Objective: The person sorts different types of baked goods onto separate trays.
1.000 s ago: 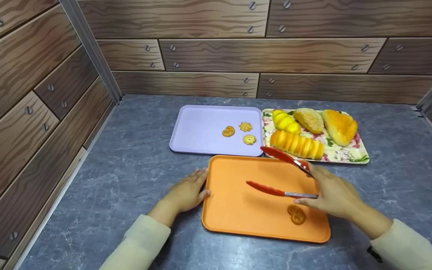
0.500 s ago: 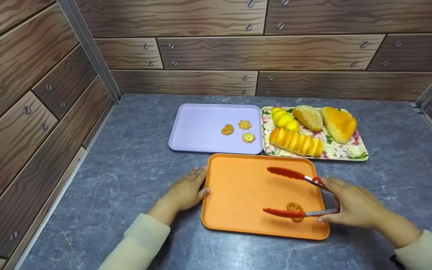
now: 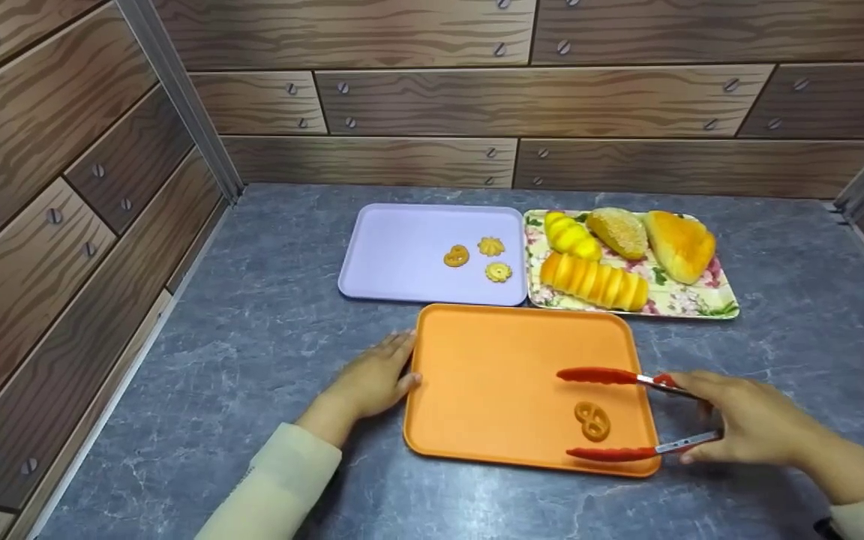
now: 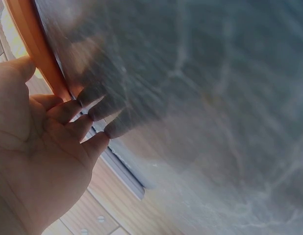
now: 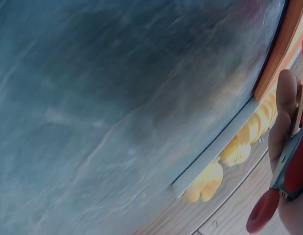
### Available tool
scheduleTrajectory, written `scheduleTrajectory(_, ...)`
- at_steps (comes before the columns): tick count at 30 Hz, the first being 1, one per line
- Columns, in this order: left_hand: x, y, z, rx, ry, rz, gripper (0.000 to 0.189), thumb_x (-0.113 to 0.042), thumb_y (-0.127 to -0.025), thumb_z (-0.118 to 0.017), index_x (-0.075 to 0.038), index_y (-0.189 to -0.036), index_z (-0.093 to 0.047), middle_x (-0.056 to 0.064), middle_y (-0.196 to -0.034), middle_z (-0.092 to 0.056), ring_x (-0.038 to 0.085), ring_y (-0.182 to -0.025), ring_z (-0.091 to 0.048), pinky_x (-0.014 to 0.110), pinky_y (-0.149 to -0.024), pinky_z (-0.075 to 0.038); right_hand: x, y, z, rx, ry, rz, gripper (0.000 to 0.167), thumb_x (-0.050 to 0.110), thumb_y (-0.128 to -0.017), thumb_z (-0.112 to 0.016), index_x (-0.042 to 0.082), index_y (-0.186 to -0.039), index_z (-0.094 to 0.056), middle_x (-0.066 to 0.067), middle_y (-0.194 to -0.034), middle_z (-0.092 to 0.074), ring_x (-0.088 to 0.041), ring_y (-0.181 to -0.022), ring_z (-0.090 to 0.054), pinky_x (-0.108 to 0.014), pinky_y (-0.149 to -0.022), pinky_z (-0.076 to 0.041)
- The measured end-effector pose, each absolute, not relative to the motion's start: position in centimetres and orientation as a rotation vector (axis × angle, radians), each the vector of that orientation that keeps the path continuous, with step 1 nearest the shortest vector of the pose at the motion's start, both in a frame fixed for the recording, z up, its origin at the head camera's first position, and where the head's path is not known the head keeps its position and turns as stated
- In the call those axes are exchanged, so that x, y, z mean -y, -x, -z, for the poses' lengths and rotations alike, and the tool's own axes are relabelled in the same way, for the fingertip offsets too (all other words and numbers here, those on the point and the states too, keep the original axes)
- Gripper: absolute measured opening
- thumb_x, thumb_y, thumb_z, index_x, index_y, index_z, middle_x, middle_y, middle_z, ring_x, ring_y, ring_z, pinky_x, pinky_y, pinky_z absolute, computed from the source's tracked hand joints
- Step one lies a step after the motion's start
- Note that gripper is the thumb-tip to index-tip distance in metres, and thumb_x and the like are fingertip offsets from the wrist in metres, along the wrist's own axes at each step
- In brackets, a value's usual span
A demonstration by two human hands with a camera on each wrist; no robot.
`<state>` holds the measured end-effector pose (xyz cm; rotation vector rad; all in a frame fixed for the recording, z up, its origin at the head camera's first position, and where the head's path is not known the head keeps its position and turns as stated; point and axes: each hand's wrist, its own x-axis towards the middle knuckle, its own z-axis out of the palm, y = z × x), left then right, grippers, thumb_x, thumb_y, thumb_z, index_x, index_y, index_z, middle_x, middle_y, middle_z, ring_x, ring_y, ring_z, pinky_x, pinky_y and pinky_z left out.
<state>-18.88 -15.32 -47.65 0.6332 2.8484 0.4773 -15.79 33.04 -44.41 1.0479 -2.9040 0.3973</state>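
My right hand (image 3: 754, 424) holds a pair of red-tipped tongs (image 3: 604, 375), fingers on one arm and thumb on the other. The tongs are spread, one tip on each side of a pretzel-shaped cookie (image 3: 592, 421) that lies on the orange tray (image 3: 499, 382). In the right wrist view the tongs' red and metal handle (image 5: 289, 171) lies along the fingers. My left hand (image 3: 368, 379) rests at the orange tray's left edge, its fingers straight. The left wrist view shows those fingers (image 4: 75, 115) beside the tray's rim (image 4: 38, 44).
Behind stands a lilac tray (image 3: 394, 251) bearing a pretzel cookie (image 3: 456, 256) and two flower-shaped cookies (image 3: 498, 271). Right of it, a floral tray (image 3: 694, 304) carries several breads (image 3: 597, 281). Wood-patterned walls (image 3: 417, 105) bound the grey table (image 3: 252, 322).
The tongs have moved right and toward me, from over the orange tray's middle to around the pretzel cookie. The left hand stays at the tray's edge.
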Motion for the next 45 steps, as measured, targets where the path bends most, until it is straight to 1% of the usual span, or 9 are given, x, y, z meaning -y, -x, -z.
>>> scheduleTrajectory(4,15.3,18.9,47.5,-2.857,-0.644,-0.479,0.065,-0.039,-0.1,-0.046,-0.003,-0.15,-0.026,0.014,-0.152,-0.029,0.032,-0.14,-0.023,0.047,-0.111,-0.024,-33.7,15.6,44.3,2.9,-1.017,-0.38,0.093,0.065,-0.06,-0.079,0.0,-0.124,-0.061,-0.014,-0.115,-0.064,-0.009,-0.079,-0.056,-0.039,-0.065,-0.051)
scheduleTrajectory(9,15.4,18.9,47.5,-2.865,-0.652,-0.478,0.065,-0.04,-0.1,-0.046,-0.003,-0.15,-0.025,0.014,-0.152,-0.029,0.032,-0.14,-0.023,0.047,-0.111,-0.023,-34.1,15.5,44.5,2.858,-1.004,-0.368,0.088,0.064,-0.058,-0.08,0.003,-0.119,-0.065,-0.012,-0.111,-0.067,-0.023,-0.089,-0.063,-0.047,-0.071,-0.053)
scheduleTrajectory(13,15.4,18.9,47.5,-2.862,-0.651,-0.473,0.066,-0.041,-0.1,-0.045,-0.004,-0.151,-0.024,0.014,-0.152,-0.028,0.032,-0.14,-0.022,0.047,-0.111,-0.023,-34.5,15.5,44.7,2.87,-1.006,-0.365,0.086,0.063,-0.059,-0.08,0.003,-0.119,-0.065,-0.013,-0.11,-0.067,-0.014,-0.082,-0.061,-0.042,-0.067,-0.052)
scheduleTrajectory(17,15.4,18.9,47.4,-2.86,-0.65,-0.47,0.066,-0.041,-0.1,-0.045,-0.004,-0.151,-0.024,0.014,-0.153,-0.028,0.032,-0.14,-0.022,0.046,-0.111,-0.023,-35.0,15.4,44.7,2.91,-0.997,-0.385,0.085,0.062,-0.061,-0.08,0.003,-0.119,-0.065,-0.011,-0.107,-0.066,0.0,-0.07,-0.049,-0.032,-0.058,-0.046)
scheduleTrajectory(20,15.4,18.9,47.4,-2.862,-0.656,-0.474,0.066,-0.041,-0.1,-0.045,-0.003,-0.15,-0.025,0.015,-0.152,-0.029,0.032,-0.14,-0.023,0.047,-0.111,-0.023,-35.2,15.3,44.7,2.898,-0.966,-0.381,0.084,0.062,-0.059,-0.081,0.003,-0.116,-0.067,-0.01,-0.105,-0.068,-0.006,-0.074,-0.056,-0.035,-0.061,-0.049)
scheduleTrajectory(24,15.4,19.0,47.5,-2.866,-0.656,-0.477,0.066,-0.04,-0.1,-0.046,-0.004,-0.15,-0.025,0.015,-0.151,-0.03,0.031,-0.14,-0.024,0.047,-0.11,-0.024,-35.2,15.3,44.8,2.912,-0.92,-0.365,0.082,0.061,-0.057,-0.082,0.003,-0.114,-0.069,-0.011,-0.105,-0.068,-0.025,-0.086,-0.064,-0.046,-0.069,-0.052)
scheduleTrajectory(28,15.4,19.0,47.6,-2.857,-0.644,-0.48,0.066,-0.041,-0.1,-0.046,-0.005,-0.151,-0.024,0.014,-0.152,-0.03,0.03,-0.14,-0.023,0.048,-0.11,-0.024,-35.3,15.3,44.8,2.933,-0.899,-0.364,0.081,0.06,-0.057,-0.083,0.002,-0.112,-0.069,-0.012,-0.105,-0.069,-0.031,-0.089,-0.065,-0.05,-0.071,-0.052)
scheduleTrajectory(36,15.4,19.0,47.7,-2.85,-0.632,-0.47,0.067,-0.042,-0.1,-0.044,-0.006,-0.152,-0.023,0.013,-0.153,-0.029,0.029,-0.141,-0.021,0.047,-0.111,-0.023,-35.1,15.2,45.1,2.87,-0.888,-0.351,0.078,0.059,-0.057,-0.083,0.003,-0.109,-0.071,-0.009,-0.1,-0.071,-0.026,-0.084,-0.066,-0.047,-0.068,-0.053)
scheduleTrajectory(45,15.4,19.0,47.9,-2.854,-0.644,-0.479,0.065,-0.04,-0.1,-0.045,-0.004,-0.15,-0.025,0.015,-0.152,-0.03,0.031,-0.14,-0.023,0.048,-0.111,-0.024,-33.2,16.0,44.9,2.89,-0.893,-0.418,0.079,0.059,-0.06,-0.082,0.004,-0.115,-0.069,-0.012,-0.104,-0.069,-0.024,-0.082,-0.065,-0.045,-0.066,-0.053)
